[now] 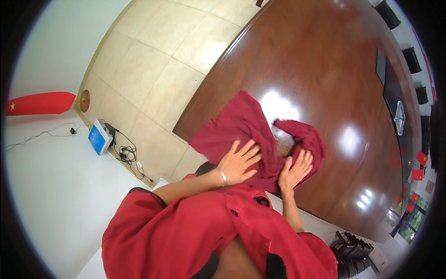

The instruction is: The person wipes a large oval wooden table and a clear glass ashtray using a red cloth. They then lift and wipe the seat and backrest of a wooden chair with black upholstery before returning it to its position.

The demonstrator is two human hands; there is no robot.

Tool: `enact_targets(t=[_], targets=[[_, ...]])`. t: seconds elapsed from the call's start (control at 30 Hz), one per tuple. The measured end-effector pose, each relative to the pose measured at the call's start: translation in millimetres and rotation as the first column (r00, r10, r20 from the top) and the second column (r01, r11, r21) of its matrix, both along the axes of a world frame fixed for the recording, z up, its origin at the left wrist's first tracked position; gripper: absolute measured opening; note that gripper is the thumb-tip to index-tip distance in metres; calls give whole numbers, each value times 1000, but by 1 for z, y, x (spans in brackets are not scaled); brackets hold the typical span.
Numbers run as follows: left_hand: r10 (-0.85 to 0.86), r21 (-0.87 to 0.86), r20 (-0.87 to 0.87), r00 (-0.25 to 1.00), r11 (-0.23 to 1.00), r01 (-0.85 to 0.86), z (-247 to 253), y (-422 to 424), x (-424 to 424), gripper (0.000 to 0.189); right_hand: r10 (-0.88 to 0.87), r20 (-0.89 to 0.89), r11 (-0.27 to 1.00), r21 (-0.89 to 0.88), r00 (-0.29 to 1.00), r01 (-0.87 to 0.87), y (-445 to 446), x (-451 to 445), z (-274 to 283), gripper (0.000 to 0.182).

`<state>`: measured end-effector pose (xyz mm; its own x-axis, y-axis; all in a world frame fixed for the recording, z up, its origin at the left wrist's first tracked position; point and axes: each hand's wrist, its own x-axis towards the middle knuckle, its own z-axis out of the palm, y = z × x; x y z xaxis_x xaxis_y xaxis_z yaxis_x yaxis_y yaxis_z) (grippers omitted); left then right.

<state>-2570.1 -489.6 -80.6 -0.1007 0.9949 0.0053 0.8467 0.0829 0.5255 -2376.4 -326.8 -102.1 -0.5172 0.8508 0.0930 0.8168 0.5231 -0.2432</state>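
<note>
A dark red cloth (244,118) lies crumpled on the corner of a glossy brown wooden table (313,69). My left hand (240,162), with a silver bracelet at the wrist, rests flat on the cloth's left part with the fingers spread. On the cloth's right part lies my right hand (296,171), palm down, its thumb apart from the fingers. Between the hands the cloth is folded, and beyond them its two ends leave a gap where shiny table top shows. The cloth's near edge reaches my red shirt.
On the tiled floor (156,69) at the left are a blue and white box (99,137), coiled black cables (128,153) and a flag (41,103) on a stand. Small red flags (417,174) and black chairs (411,60) stand at the far right; more chairs (352,249) are at lower right.
</note>
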Motion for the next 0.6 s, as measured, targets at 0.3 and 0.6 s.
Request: enact_targets(t=[0.3,0.6], targets=[[146,175,-302,942,980,-96,-5,206,-193,62,150,-407,983,160,901,-92,209,-240,13,59],[-54,-169,-218,974,986,17,29,-12,-179,60,308,-262,908,-206,915,-365,-55,-181,40,64]])
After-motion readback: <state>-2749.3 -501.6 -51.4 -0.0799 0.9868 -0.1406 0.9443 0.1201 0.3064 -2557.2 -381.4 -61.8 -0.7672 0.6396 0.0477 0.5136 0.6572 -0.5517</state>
